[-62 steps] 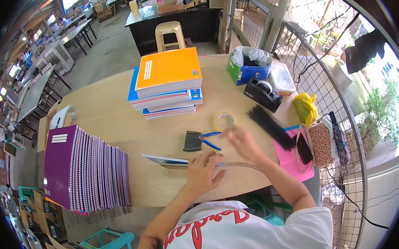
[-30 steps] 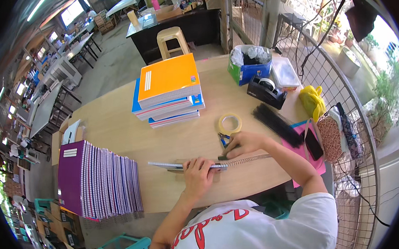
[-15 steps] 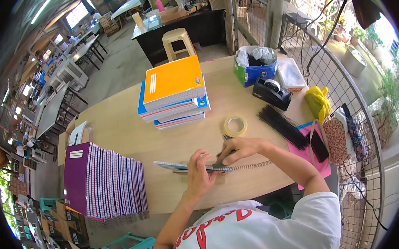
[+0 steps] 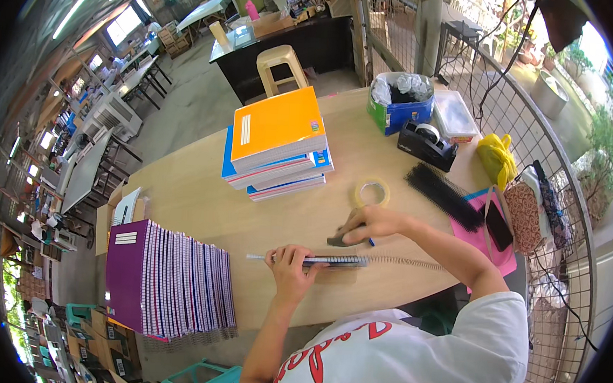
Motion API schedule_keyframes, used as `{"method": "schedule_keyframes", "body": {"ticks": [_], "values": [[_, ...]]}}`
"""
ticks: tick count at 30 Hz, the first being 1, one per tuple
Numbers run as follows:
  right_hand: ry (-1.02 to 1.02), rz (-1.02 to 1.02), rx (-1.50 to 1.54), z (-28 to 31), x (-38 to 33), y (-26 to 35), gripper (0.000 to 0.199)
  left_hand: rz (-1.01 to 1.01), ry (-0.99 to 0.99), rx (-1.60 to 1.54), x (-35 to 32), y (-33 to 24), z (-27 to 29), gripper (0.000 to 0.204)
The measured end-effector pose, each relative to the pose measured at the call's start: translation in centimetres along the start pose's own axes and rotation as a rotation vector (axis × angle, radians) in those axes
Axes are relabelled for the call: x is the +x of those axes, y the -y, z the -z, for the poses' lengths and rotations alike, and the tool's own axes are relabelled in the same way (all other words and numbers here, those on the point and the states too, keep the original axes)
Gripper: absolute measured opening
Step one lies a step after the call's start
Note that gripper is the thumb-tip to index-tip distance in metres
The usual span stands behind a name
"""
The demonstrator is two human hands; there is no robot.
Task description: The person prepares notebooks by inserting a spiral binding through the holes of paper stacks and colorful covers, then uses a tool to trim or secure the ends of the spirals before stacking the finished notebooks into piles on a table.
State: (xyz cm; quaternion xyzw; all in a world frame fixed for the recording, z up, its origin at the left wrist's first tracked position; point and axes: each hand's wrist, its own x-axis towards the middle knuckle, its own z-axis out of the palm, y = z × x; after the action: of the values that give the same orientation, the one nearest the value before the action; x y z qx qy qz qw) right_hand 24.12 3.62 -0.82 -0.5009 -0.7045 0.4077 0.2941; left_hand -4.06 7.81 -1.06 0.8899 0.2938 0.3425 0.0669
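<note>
A notebook (image 4: 334, 260) stands on its edge at the near side of the table, its spine upward. My left hand (image 4: 290, 269) is closed around it from the left. A thin wire coil (image 4: 407, 261) runs along the spine and stretches out to the right under my right forearm. Just beyond the notebook, my right hand (image 4: 375, 224) is closed on a small dark grey object (image 4: 342, 240), whose kind I cannot make out. A roll of clear yellowish tape (image 4: 372, 193) lies beside that hand.
Orange and blue notebooks (image 4: 278, 130) are stacked beyond my hands. Many purple-covered spiral notebooks (image 4: 126, 275) stand at the left. To the right are black coils (image 4: 443, 196), a tape dispenser (image 4: 427, 145), a blue-green box (image 4: 399, 113), a yellow bundle (image 4: 496, 161) and a phone (image 4: 499, 228).
My right hand has lifted off the notebook's spine and moved away from me with the grey object. More of the coiled spine now shows. My left hand still grips the notebook.
</note>
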Motion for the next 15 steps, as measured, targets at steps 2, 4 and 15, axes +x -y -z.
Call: {"method": "schedule_keyframes", "body": {"ticks": [2,4,15], "values": [[0.12,-0.01,-0.012,-0.4,0.6,1.5,0.053,-0.001,0.045,-0.008,-0.2,0.1,-0.2,0.041],[0.234,-0.017,-0.022,-0.4,0.9,1.7,0.052,0.005,0.027,-0.024,0.1,0.2,-0.5,0.043],[0.222,0.048,0.003,-0.9,3.3,4.9,0.046,0.128,0.04,-0.14,-0.7,0.5,-0.4,0.067]]}}
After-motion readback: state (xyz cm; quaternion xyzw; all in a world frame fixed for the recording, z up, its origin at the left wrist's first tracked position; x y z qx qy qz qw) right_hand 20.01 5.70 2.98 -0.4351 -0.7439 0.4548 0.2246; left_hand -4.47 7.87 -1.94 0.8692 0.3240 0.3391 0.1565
